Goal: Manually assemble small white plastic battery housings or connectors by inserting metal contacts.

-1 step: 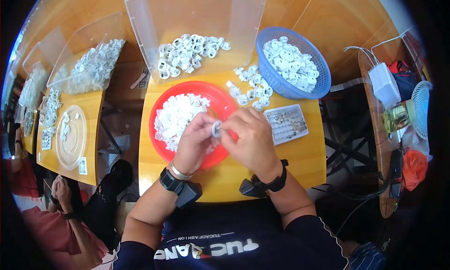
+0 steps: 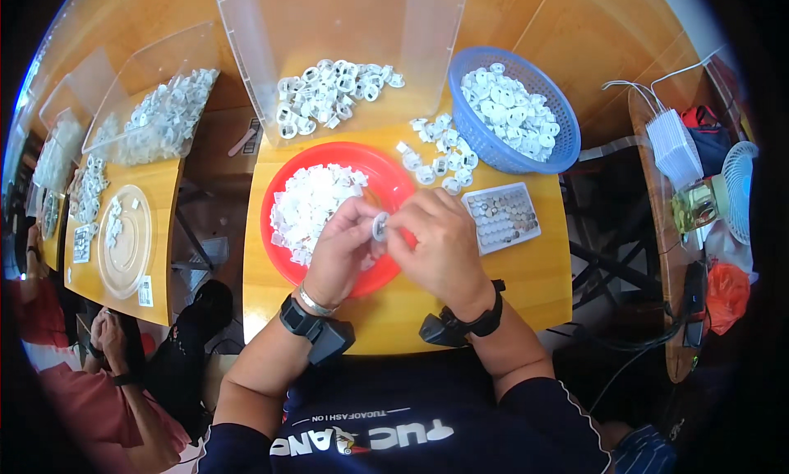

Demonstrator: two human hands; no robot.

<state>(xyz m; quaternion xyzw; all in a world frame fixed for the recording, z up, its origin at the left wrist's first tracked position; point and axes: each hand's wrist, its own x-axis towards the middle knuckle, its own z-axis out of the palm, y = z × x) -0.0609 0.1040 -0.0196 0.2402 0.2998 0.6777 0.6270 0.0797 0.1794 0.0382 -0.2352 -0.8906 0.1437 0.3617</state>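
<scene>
Between the thumb and fingers of my left hand [image 2: 343, 242] is a small round white plastic part [image 2: 380, 226], held up over the right side of a red plastic basin [image 2: 393, 176]. My right hand [image 2: 437, 237] is closed in a pinch against the part's right side; whatever its fingertips grip is hidden. Loose white plastic pieces [image 2: 308, 207] are heaped in the basin, left of my hands. Just right of my right hand lies a white tray [image 2: 491, 245] with small round silvery pieces in its pockets.
Behind the basin, a clear plastic bin [image 2: 345, 30] holds white round parts. A blue basket [image 2: 567, 149] of similar parts stands at the back right, with several loose white parts [image 2: 444, 155] beside it. Another person's hands [image 2: 107, 332] are at the left, by a neighbouring table [image 2: 156, 219].
</scene>
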